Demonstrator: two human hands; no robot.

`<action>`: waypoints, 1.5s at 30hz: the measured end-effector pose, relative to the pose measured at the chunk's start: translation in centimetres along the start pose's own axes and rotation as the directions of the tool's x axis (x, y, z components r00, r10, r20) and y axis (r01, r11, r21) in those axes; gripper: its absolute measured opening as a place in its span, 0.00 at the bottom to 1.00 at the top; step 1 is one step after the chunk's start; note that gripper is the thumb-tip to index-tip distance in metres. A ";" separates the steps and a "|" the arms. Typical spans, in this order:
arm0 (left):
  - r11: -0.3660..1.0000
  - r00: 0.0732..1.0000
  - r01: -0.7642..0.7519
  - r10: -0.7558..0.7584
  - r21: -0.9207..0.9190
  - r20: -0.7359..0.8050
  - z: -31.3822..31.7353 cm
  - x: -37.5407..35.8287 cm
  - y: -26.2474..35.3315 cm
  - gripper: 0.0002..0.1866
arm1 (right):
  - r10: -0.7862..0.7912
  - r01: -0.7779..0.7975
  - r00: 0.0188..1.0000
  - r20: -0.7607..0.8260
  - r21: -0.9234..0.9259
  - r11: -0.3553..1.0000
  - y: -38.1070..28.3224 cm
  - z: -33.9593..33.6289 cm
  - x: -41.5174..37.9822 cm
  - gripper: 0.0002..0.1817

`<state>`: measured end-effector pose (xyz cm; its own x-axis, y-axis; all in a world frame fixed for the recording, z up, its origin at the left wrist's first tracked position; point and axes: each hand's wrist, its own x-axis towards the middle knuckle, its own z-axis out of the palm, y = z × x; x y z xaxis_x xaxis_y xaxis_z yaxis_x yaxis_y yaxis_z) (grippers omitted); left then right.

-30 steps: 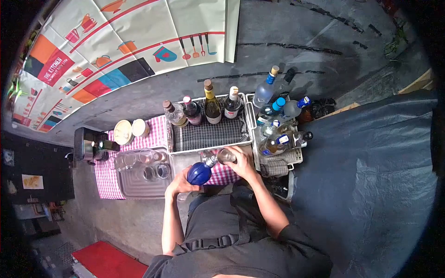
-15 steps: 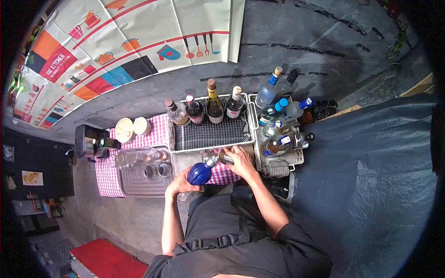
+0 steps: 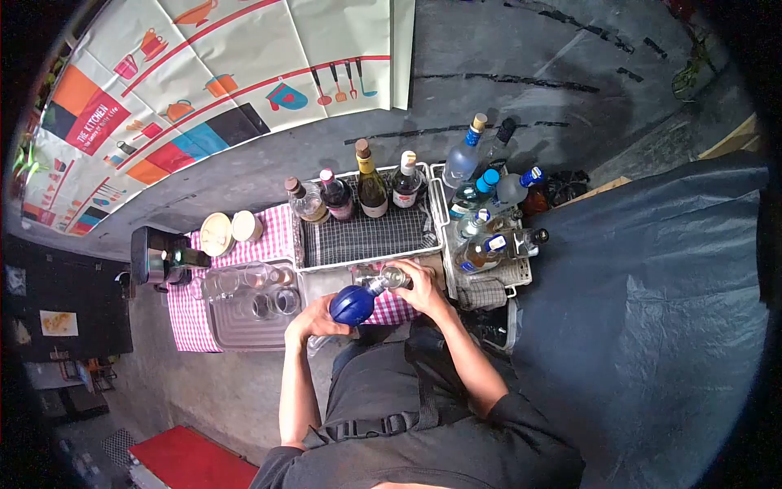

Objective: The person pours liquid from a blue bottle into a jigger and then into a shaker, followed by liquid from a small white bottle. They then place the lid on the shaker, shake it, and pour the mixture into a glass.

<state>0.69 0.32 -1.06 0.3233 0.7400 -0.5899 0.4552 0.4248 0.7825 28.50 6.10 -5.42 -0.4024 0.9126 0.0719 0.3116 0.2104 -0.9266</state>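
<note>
My left hand (image 3: 313,321) is wrapped around a round dark-blue bottle (image 3: 352,306), tilted so its clear neck points up and right. At the mouth of that neck is a small metal jigger (image 3: 395,278), gripped by the fingers of my right hand (image 3: 426,292). The jigger's opening is turned partly upward. Whether liquid is flowing cannot be made out. Below both hands lies a pink checked cloth (image 3: 397,310). Some clear glassware behind the bottle neck is partly hidden.
Several bottles stand along the back of a white wire basket (image 3: 358,264) lined with dark checked cloth. More bottles crowd a second white rack (image 3: 520,273) at right. On the left, a ribbed tray (image 3: 244,332) holds several clear cups, with pale round containers (image 3: 217,234) behind it.
The jigger has tipped so its opening shows more toward me, and the bottle neck sits closer against it. The view has shifted slightly.
</note>
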 end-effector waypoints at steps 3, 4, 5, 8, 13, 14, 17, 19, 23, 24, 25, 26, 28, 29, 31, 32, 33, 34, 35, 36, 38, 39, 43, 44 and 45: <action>0.996 0.999 0.039 -0.042 0.086 0.032 -0.4 0.1 0.2 0.44 | -0.024 0.023 1.000 -0.019 -0.021 1.000 0.3 0.1 -0.2 0.26; 0.995 0.998 0.051 -0.054 0.089 0.035 -0.5 0.1 0.2 0.43 | -0.021 0.021 0.999 -0.023 -0.012 1.000 0.3 0.1 -0.2 0.26; 0.994 0.997 0.062 -0.066 0.094 0.037 -0.6 0.1 0.2 0.42 | -0.019 0.019 0.999 -0.028 -0.003 1.000 0.2 0.1 -0.2 0.26; 0.994 0.997 0.035 -0.041 0.107 0.061 -0.8 0.2 0.5 0.39 | -0.028 0.028 0.998 -0.060 0.000 1.000 0.6 0.1 -0.2 0.26; 0.989 0.997 0.043 -0.051 0.142 0.052 -0.8 0.0 0.9 0.37 | -0.012 0.012 0.999 -0.038 0.011 1.000 0.2 0.0 -0.1 0.27; 0.986 0.997 0.051 -0.061 0.159 0.057 -0.8 0.0 1.0 0.36 | -0.009 0.009 1.000 -0.024 0.010 1.000 0.3 0.0 -0.1 0.27; 0.978 0.992 0.085 -0.101 0.192 0.075 -0.9 0.0 1.2 0.34 | -0.034 0.034 0.999 -0.018 -0.022 0.999 0.8 0.1 -0.3 0.28; 0.973 0.988 0.107 -0.127 0.203 0.089 -1.0 0.0 1.4 0.34 | -0.015 0.015 1.000 -0.002 -0.023 1.000 0.6 0.1 -0.4 0.28; 0.973 0.985 0.113 -0.135 0.199 0.105 -1.1 0.1 1.2 0.32 | 0.020 -0.019 0.999 0.038 -0.020 1.000 0.3 0.0 -0.4 0.29; 0.973 0.985 0.112 -0.135 0.200 0.105 -1.1 0.0 1.4 0.32 | 0.019 -0.019 0.999 0.037 -0.021 1.000 0.3 0.0 -0.4 0.29; 0.968 0.982 0.133 -0.158 0.214 0.104 -1.1 -0.1 1.7 0.32 | 0.012 -0.012 0.999 0.038 -0.016 1.000 0.3 0.0 -0.4 0.29; 0.961 0.978 0.155 -0.182 0.228 0.101 -1.1 -0.2 1.9 0.32 | 0.005 -0.005 0.999 0.040 -0.010 1.000 0.3 0.0 -0.4 0.29; 0.955 0.976 0.166 -0.194 0.246 0.098 -1.2 -0.2 2.1 0.31 | -0.007 0.008 0.999 0.042 -0.014 1.000 0.4 0.1 -0.4 0.29; 0.948 0.974 0.175 -0.207 0.265 0.095 -1.2 -0.2 2.2 0.31 | -0.019 0.020 0.999 0.043 -0.017 1.000 0.5 0.2 -0.4 0.29; 0.942 0.973 0.190 -0.217 0.275 0.073 -1.1 -0.2 2.1 0.32 | -0.019 0.020 0.999 0.043 -0.020 1.000 0.6 0.2 -0.5 0.29; 0.937 0.973 0.203 -0.227 0.285 0.051 -1.1 -0.3 2.1 0.33 | -0.020 0.021 0.999 0.043 -0.022 1.000 0.7 0.3 -0.5 0.29; 0.937 0.973 0.204 -0.227 0.285 0.051 -1.1 -0.2 2.1 0.33 | -0.020 0.021 0.999 0.043 -0.022 1.000 0.9 0.3 -0.5 0.29; 0.929 0.970 0.213 -0.237 0.303 0.044 -1.1 -0.2 2.0 0.34 | -0.029 0.030 0.999 0.043 -0.028 0.999 1.1 0.4 -0.5 0.29; 0.921 0.968 0.222 -0.246 0.320 0.038 -1.2 -0.1 1.9 0.35 | -0.038 0.040 0.998 0.042 -0.033 0.999 1.3 0.5 -0.6 0.29; 0.921 0.969 0.222 -0.246 0.320 0.037 -1.2 0.0 1.6 0.35 | -0.038 0.040 0.998 0.042 -0.033 0.999 1.1 0.4 -0.6 0.29; 0.917 0.964 0.244 -0.265 0.316 0.024 -1.1 0.2 1.1 0.37 | 0.000 0.002 0.998 0.059 -0.037 0.999 0.6 0.2 -0.6 0.30; 0.917 0.964 0.245 -0.266 0.316 0.023 -1.1 0.1 1.3 0.37 | 0.000 0.002 0.998 0.059 -0.036 0.999 0.6 0.2 -0.6 0.30; 0.905 0.960 0.265 -0.280 0.332 -0.001 -1.0 -0.3 2.6 0.38 | -0.005 0.006 0.999 0.053 -0.029 1.000 0.7 0.3 -0.7 0.31; 0.903 0.961 0.269 -0.276 0.335 -0.026 -1.0 -0.5 2.8 0.38 | -0.005 0.006 0.999 0.054 -0.016 1.000 0.7 0.3 -0.7 0.31; 0.903 0.961 0.269 -0.276 0.335 -0.026 -1.0 -0.5 3.0 0.38 | -0.004 0.005 0.999 0.054 -0.016 1.000 0.6 0.2 -0.7 0.31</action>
<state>1.06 1.74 1.79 0.1633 0.6071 -0.7777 0.7757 0.4081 0.4815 28.77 5.56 -6.06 -0.4498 0.8914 0.0557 0.3236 0.2208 -0.9201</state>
